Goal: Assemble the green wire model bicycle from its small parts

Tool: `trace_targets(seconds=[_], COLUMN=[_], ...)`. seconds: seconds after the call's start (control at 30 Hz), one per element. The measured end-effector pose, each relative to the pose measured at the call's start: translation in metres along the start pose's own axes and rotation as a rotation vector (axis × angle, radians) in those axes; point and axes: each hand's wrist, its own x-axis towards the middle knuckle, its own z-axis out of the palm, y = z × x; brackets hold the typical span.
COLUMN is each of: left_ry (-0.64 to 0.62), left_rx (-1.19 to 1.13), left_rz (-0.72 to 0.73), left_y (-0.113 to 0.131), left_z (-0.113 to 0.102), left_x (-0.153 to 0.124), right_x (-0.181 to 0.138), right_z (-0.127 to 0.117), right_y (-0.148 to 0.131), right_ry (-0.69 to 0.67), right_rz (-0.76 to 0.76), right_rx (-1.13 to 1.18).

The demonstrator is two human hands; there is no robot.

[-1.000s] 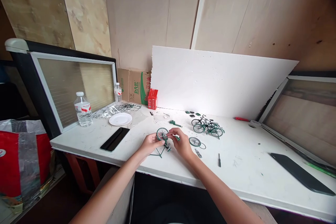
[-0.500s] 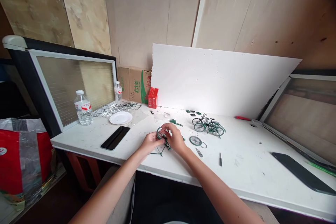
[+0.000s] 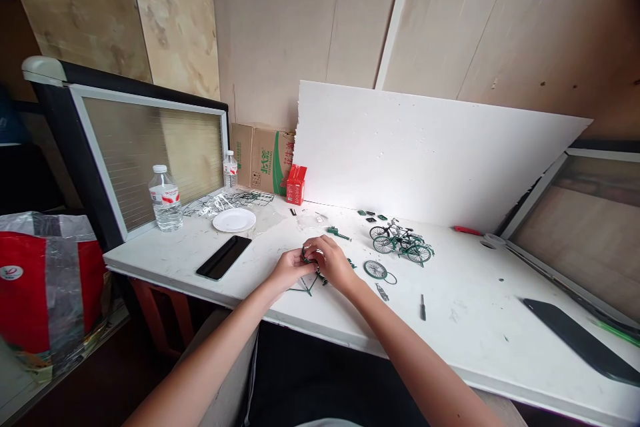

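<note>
Both my hands meet over the white table [image 3: 465,327], closed around a small green model bicycle part with a spoked wheel [image 3: 309,257]. My left hand [image 3: 286,269] grips it from the left and my right hand [image 3: 330,260] covers it from the right, hiding most of the wheel. Thin green frame rods [image 3: 306,287] stick out below my hands. A loose spoked wheel [image 3: 375,269] lies just right of my right hand. Two finished green model bicycles [image 3: 403,244] stand further back.
A black phone [image 3: 224,257], a white plate [image 3: 234,220] and two water bottles [image 3: 165,198] are at the left. A small screwdriver [image 3: 423,307] and tiny parts lie right of my hands. A white foam board [image 3: 430,160] leans on the wall. A black slab [image 3: 580,340] lies far right.
My right hand has slid left over the wheel, so the wheel that showed between my hands is now mostly covered. The camera has shifted slightly.
</note>
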Motion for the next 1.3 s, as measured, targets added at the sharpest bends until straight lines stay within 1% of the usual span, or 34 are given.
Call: trace_targets(seconds=[0.1,0.27,0.4,0.6,0.93,1.13,1.3], left_ry=[-0.007,-0.01,-0.012,-0.011,-0.015,-0.018,-0.029], left_rx=[-0.014,-0.03,-0.052,-0.076,-0.056,-0.062,-0.061], left_rz=[0.008,0.007,-0.007,-0.03,-0.047,-0.043,-0.037], left_y=[-0.003,-0.012,-0.011,-0.002,-0.001,0.0,-0.002], left_z=[-0.001,-0.006,-0.007,-0.007,-0.008,-0.007,-0.008], left_x=[0.001,0.004,0.004,0.0,-0.002,-0.002,-0.002], right_x=[0.001,0.004,0.005,0.004,0.001,0.0,-0.001], right_z=[0.0,-0.002,-0.004,-0.001,0.005,0.004,0.002], right_y=[0.001,0.0,-0.001,0.003,0.004,0.004,0.0], right_ry=[-0.011,-0.032,-0.031,0.013,0.061,0.043,0.046], right_rz=[-0.005,-0.044,-0.057,-0.029,0.037,-0.001,0.03], right_rx=[-0.019,-0.131,-0.175,-0.082,-0.005,-0.024,-0.003])
